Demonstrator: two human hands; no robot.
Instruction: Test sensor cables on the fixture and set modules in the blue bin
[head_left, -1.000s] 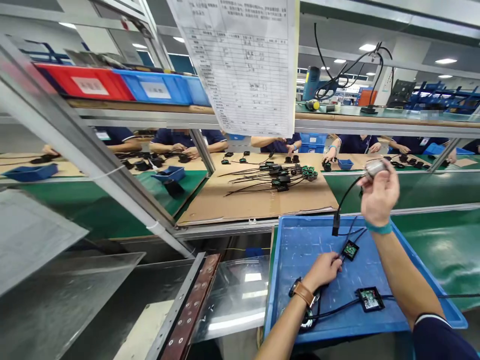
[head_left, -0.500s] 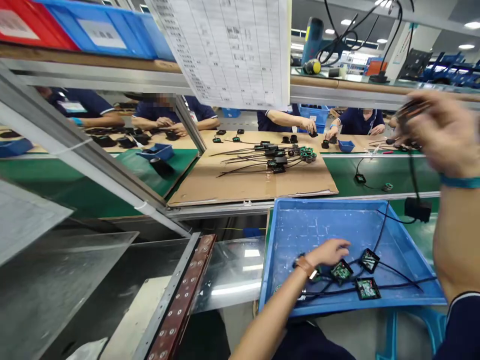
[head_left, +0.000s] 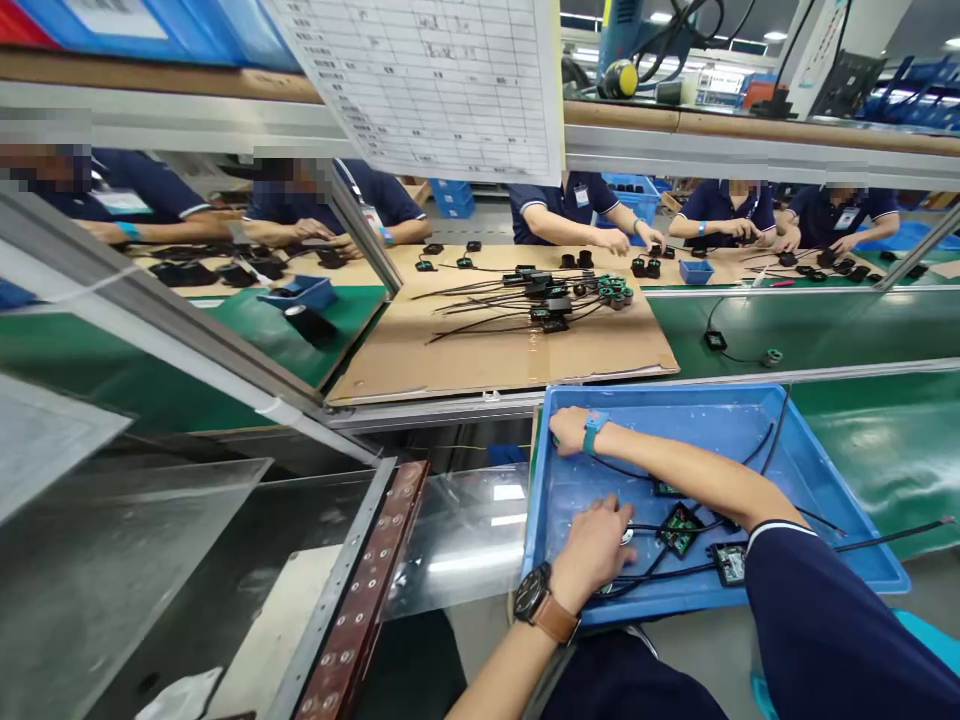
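A blue tray [head_left: 750,420] sits at the near edge of the table, and in it lie small green circuit boards in black housings [head_left: 679,528] with thin black cables [head_left: 765,445] trailing over the tray floor and out across its right rim. The left hand [head_left: 596,545], with a dark watch on a brown strap [head_left: 541,603] at the wrist, rests palm down on the tray floor just beside the boards, fingers loosely spread over a small round part and the cable ends; whether it grips anything there cannot be told. The right hand [head_left: 571,430], a teal band [head_left: 594,432] on its wrist, reaches across to the tray's far left corner and closes on the tray rim, its forearm passing over the boards. Beyond the tray a cardboard sheet [head_left: 510,355] on the green table carries a cluster of black cabled parts [head_left: 547,300] and a few green rings. A single cabled part [head_left: 716,341] lies on the green belt to the right. On the far side several people in dark blue shirts work with their own hands [head_left: 622,240] on black parts, near a small blue bin [head_left: 696,271]. A printed sheet [head_left: 435,80] hangs overhead from the shelf
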